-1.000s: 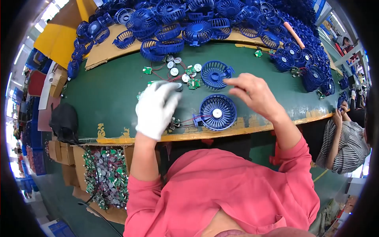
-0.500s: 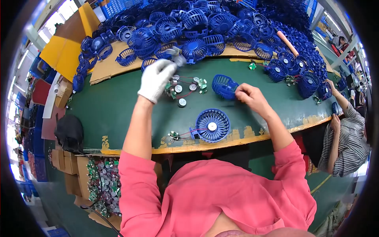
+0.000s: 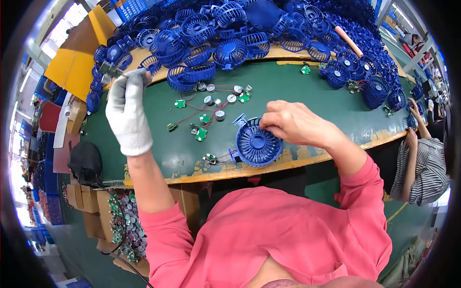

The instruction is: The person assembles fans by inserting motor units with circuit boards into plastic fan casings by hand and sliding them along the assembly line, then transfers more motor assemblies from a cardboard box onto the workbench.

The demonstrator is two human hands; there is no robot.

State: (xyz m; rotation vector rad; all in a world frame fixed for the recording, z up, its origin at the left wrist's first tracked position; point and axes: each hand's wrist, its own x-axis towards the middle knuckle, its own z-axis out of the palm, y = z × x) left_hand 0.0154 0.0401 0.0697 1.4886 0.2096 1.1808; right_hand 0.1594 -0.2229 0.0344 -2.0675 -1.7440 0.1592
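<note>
My left hand (image 3: 128, 115), in a white glove, is raised at the left, with fingers closed on a blurred grey-green part (image 3: 110, 70) that looks like a small circuit board with a motor. With thumb and fingers pinched, my right hand (image 3: 295, 122) grips the upper right rim of a blue fan housing half (image 3: 258, 144). This half lies over another blue half, whose tab (image 3: 234, 155) sticks out at the left. Wires run from there to a circuit board (image 3: 209, 158). The lower half's motor is hidden. Several wired motors (image 3: 220, 115) and green boards (image 3: 201, 134) lie between my hands.
A large heap of blue fan housings (image 3: 230, 53) fills the back of the green table (image 3: 153, 115), partly on cardboard. A pink-handled tool (image 3: 349, 41) rests on it. A black bag (image 3: 85, 162) is at left, above a box of motors (image 3: 129, 225). A co-worker (image 3: 422, 163) sits right.
My right hand has brought the blue housing half down onto the other one, covering its motor. My left hand has swung left with the grey part, away from the motors. More boards now lie spread out.
</note>
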